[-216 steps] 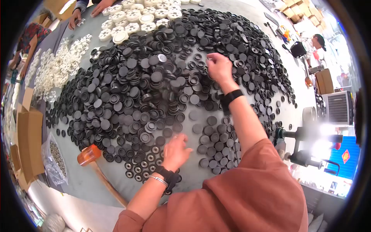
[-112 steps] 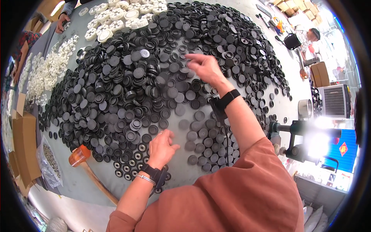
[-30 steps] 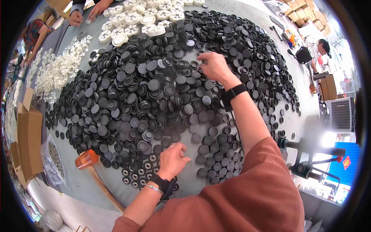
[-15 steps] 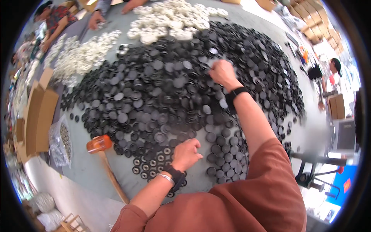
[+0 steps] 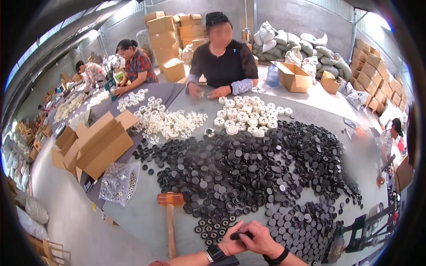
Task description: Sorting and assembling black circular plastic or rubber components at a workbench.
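Observation:
My left hand (image 5: 229, 244) and my right hand (image 5: 262, 241) are together at the table's near side. Between them both are closed on a black round cap (image 5: 237, 235), partly hidden by my fingers. Just left of them lie black caps with metal rings (image 5: 213, 230), set out in loose rows. Beyond my hands spreads a large heap of black round caps (image 5: 230, 166), and to the right a flatter group of caps (image 5: 288, 226) lies mostly flat side up. A mallet (image 5: 170, 199) with an orange head and wooden handle rests to the left.
White round parts (image 5: 246, 113) and smaller white pieces (image 5: 171, 124) lie at the far side, before a co-worker (image 5: 226, 60). An open carton (image 5: 104, 146) and a clear bag of metal rings (image 5: 117, 184) sit left. A dark metal tool press (image 5: 359, 235) stands at right.
My right hand has come back from the heap and met my left hand, with a black cap between them. The view has tilted up, showing more of the room and co-workers.

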A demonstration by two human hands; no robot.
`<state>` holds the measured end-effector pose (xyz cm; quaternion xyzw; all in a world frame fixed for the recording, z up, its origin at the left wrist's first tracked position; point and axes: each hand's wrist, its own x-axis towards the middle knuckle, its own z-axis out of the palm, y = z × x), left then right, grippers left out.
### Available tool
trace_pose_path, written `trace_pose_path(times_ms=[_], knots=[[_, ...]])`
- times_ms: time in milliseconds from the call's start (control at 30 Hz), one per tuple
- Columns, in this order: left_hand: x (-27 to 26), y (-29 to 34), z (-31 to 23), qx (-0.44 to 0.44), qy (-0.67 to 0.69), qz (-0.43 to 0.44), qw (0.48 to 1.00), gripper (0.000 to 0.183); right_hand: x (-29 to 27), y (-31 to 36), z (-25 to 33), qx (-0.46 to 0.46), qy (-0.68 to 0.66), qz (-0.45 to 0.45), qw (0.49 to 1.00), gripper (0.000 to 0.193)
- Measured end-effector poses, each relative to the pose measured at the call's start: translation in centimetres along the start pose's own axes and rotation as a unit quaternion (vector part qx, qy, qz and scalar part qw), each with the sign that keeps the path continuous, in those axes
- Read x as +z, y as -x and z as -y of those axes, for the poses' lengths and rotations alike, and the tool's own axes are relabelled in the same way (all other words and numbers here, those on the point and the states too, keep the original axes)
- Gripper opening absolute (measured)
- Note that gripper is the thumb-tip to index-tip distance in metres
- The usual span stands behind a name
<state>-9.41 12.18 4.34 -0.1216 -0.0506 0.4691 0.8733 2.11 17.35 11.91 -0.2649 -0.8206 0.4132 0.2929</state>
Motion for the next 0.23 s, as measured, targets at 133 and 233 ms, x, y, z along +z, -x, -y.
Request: trace_pose_path(times_ms=[133,233], knots=[[-1.2,2.8,1.0,-0.016,0.017,0.036,0.999,0.050,1.8,2.4,1.4,-0.020,0.118,0.047,0.992,0.013],[-3.4,4.5,0.7,-0.030,0.035,0.104,0.994,0.052,2.9,3.6,3.0,0.001,0.165,0.054,0.985,0.015]])
